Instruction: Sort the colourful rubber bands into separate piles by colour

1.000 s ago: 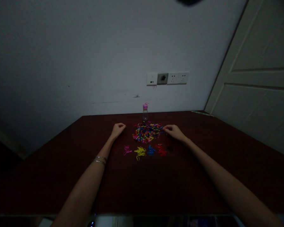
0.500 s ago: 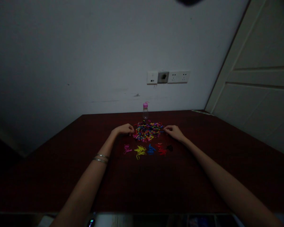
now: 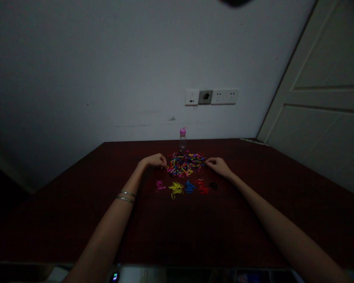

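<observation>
A heap of small mixed-colour rubber bands (image 3: 185, 164) lies on the dark red table (image 3: 177, 228). At the heap's left edge, my left hand (image 3: 157, 160) is closed, with a small yellow-orange band at its pinched fingertips. My right hand (image 3: 218, 166) rests at the right edge, thumb and fingers together beside a blue band; whether it holds anything is too small to tell. In front of the heap lie separate groups: pink bands (image 3: 159, 186), yellow bands (image 3: 176, 188), blue bands (image 3: 189, 186), red bands (image 3: 203, 187) and black bands (image 3: 213, 185).
Behind the heap stands a clear bottle (image 3: 183, 141) with a pink cap, close to the wall (image 3: 135, 78). Sockets and switches (image 3: 211, 96) are set in the wall. A pale panelled door (image 3: 324, 98) is at the right. Below the table's near edge, a small lit screen (image 3: 115, 276) shows.
The whole view has shifted slightly. A yellow-orange band now shows at my left fingertips. My right hand stays at the heap's right edge.
</observation>
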A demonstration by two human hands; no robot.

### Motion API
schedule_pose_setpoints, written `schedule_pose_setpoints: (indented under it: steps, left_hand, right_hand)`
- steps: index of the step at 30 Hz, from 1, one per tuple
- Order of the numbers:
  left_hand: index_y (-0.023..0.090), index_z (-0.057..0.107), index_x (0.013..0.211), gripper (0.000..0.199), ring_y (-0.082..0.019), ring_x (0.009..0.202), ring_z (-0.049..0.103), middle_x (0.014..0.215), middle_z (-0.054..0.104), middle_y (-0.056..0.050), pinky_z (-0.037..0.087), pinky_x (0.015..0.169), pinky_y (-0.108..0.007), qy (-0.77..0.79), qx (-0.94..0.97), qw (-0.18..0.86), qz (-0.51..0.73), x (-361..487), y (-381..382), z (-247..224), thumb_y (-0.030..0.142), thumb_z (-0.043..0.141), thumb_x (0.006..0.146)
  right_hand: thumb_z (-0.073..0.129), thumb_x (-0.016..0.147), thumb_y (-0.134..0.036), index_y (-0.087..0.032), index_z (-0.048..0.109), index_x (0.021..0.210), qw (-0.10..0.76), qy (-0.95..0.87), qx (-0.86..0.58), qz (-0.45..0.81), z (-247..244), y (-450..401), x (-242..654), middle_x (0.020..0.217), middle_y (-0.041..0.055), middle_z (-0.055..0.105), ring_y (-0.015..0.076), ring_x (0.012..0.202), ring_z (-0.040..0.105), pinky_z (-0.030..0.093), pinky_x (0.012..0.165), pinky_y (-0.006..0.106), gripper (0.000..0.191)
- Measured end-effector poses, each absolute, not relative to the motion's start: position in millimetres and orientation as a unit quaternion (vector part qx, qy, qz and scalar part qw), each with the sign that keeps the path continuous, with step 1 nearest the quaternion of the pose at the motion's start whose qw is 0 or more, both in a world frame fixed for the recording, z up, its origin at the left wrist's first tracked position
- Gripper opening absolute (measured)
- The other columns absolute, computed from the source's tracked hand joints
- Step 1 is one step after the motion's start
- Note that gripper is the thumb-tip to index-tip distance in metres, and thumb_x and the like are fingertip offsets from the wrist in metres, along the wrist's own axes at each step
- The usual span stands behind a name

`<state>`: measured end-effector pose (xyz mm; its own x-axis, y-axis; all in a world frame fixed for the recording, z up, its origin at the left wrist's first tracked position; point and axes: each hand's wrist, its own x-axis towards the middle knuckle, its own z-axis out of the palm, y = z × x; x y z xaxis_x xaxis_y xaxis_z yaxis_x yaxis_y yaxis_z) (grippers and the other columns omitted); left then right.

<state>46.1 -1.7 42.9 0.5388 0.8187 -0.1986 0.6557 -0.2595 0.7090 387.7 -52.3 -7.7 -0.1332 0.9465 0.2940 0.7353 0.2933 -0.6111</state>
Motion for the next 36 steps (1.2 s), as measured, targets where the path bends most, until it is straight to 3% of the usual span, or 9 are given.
schedule_pose_setpoints:
  steps: [7, 13, 18, 21, 25, 28, 36]
  left_hand:
    - [0.013, 0.063, 0.062, 0.008, -0.007, 0.048, 0.046, 0.051, 0.056, 0.002, 0.034, 0.047, -0.018, 0.418, 0.815, 0.402, 0.003, 63.6, -22.8, 78.9, 0.015, 0.058, 0.057]
    - [0.015, 0.066, 0.066, 0.01, -0.006, 0.04, 0.039, 0.049, 0.056, 0.002, 0.026, 0.039, -0.017, 0.381, 0.807, 0.428, -0.144, 91.9, -46.9, 86.5, 0.02, 0.062, 0.057]
    - [0.018, 0.07, 0.071, 0.018, -0.008, 0.041, 0.043, 0.054, 0.061, -0.001, 0.025, 0.036, -0.018, 0.36, 0.789, 0.458, -0.195, 103.2, -53.9, 80.1, 0.028, 0.068, 0.056]
    - [0.016, 0.07, 0.075, 0.021, -0.008, 0.041, 0.043, 0.055, 0.061, -0.002, 0.026, 0.037, -0.019, 0.347, 0.797, 0.474, -0.138, 100.3, -50.1, 78.5, 0.03, 0.066, 0.059]
    - [0.013, 0.067, 0.072, 0.023, -0.006, 0.042, 0.041, 0.053, 0.058, -0.001, 0.027, 0.041, -0.019, 0.372, 0.818, 0.426, 0.1, 88.7, -32.8, 65.9, 0.033, 0.057, 0.069]
    - [0.011, 0.063, 0.065, 0.03, -0.005, 0.041, 0.037, 0.048, 0.052, 0.001, 0.025, 0.041, -0.019, 0.427, 0.794, 0.348, 0.258, 77.0, -15.3, 46.7, 0.037, 0.051, 0.072]
    - [0.011, 0.062, 0.069, 0.036, -0.006, 0.037, 0.033, 0.043, 0.044, 0.004, 0.023, 0.041, -0.019, 0.527, 0.683, 0.319, 0.392, 50.4, 4.6, 7.1, 0.042, 0.045, 0.074]
  right_hand:
    - [0.047, 0.074, -0.034, -0.015, 0.068, 0.082, 0.337, -0.738, -0.563, 0.16, -10.8, -48.2, 389.6, 0.068, 0.0035, 0.066, 0.0154, 0.061, 0.058, 0.04, 0.057, 0.023, 0.029]
    - [0.047, 0.074, -0.035, -0.015, 0.068, 0.081, 0.348, -0.736, -0.556, 0.166, -9.4, -49.8, 388.1, 0.066, 0.0031, 0.065, 0.0152, 0.06, 0.058, 0.04, 0.056, 0.023, 0.029]
    - [0.045, 0.075, -0.036, -0.013, 0.067, 0.08, 0.404, -0.714, -0.556, 0.133, -5.0, -54.8, 385.5, 0.061, 0.0024, 0.062, 0.0146, 0.056, 0.055, 0.039, 0.053, 0.023, 0.032]
    - [0.048, 0.074, -0.035, -0.014, 0.067, 0.08, 0.421, -0.708, -0.558, 0.107, -4.0, -55.5, 386.4, 0.069, 0.0041, 0.065, 0.0158, 0.064, 0.057, 0.041, 0.058, 0.024, 0.03]
    - [0.052, 0.071, -0.031, -0.015, 0.067, 0.086, 0.412, -0.724, -0.542, 0.109, -7.1, -51.4, 389.3, 0.085, 0.0057, 0.067, 0.0166, 0.074, 0.058, 0.044, 0.067, 0.025, 0.026]
    - [0.054, 0.07, -0.029, -0.016, 0.067, 0.087, 0.395, -0.738, -0.532, 0.127, -11.0, -46.9, 390.3, 0.086, 0.0052, 0.066, 0.0158, 0.072, 0.058, 0.044, 0.067, 0.026, 0.025]
    - [0.054, 0.068, -0.022, -0.019, 0.067, 0.086, 0.357, -0.764, -0.525, 0.116, -15.6, -45.4, 387.9, 0.091, 0.0047, 0.066, 0.016, 0.075, 0.059, 0.046, 0.069, 0.027, 0.023]
